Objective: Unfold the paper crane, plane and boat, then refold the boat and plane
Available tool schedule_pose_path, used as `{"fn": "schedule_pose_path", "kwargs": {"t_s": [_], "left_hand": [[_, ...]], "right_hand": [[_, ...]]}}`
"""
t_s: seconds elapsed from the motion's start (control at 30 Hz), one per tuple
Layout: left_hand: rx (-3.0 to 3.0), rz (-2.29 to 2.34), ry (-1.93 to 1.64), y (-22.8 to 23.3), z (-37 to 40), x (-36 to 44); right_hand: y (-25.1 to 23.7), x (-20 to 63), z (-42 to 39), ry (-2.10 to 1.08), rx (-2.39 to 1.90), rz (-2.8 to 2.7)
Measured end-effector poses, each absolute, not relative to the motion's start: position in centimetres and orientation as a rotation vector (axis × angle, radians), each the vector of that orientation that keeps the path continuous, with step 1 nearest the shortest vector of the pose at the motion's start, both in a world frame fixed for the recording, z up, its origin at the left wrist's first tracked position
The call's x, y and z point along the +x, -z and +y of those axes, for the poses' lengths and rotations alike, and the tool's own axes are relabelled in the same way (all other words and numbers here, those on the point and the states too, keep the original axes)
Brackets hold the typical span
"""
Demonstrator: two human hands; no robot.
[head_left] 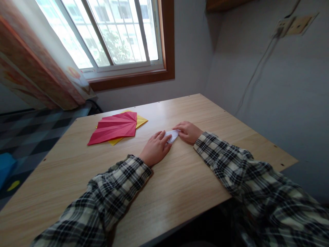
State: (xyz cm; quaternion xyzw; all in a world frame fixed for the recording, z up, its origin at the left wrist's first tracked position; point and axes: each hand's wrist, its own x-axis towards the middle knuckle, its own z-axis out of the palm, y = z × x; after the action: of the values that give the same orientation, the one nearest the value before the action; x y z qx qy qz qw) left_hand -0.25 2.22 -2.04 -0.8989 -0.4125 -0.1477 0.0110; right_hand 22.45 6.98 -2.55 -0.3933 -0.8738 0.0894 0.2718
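Observation:
A small folded piece of white paper (172, 136) lies on the wooden table between my two hands. My left hand (156, 147) grips its left end, thumb and fingers closed at the edge. On the other side, my right hand (188, 131) pinches the right end, its fingertips on the paper. Part of the paper is hidden under the fingers. To the left of my hands lies a creased red paper (117, 127), fanned with pleats, on top of a yellow paper (142, 120) whose corners stick out.
The light wooden table (164, 206) ends at a front edge near my body. Behind it are a wall and a barred window (115, 34); a curtain (38, 58) hangs at left. A checked surface (33, 137) with a blue object (6, 168) is lower left. A cable (253, 77) runs down the right wall.

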Motion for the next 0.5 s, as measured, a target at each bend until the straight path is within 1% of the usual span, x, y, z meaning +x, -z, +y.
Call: {"fn": "schedule_pose_path", "kwargs": {"t_s": [0.23, 0.5], "left_hand": [[-2.798, -1.270, 0.434, 1.99, 2.19, -0.21], [-2.812, -1.293, 0.483, 2.01, 2.14, -0.29]], "right_hand": [[3.13, 21.88, 6.44, -0.192, -1.273, -2.462], [3.07, 21.58, 6.28, -0.154, -1.338, -2.481]]}}
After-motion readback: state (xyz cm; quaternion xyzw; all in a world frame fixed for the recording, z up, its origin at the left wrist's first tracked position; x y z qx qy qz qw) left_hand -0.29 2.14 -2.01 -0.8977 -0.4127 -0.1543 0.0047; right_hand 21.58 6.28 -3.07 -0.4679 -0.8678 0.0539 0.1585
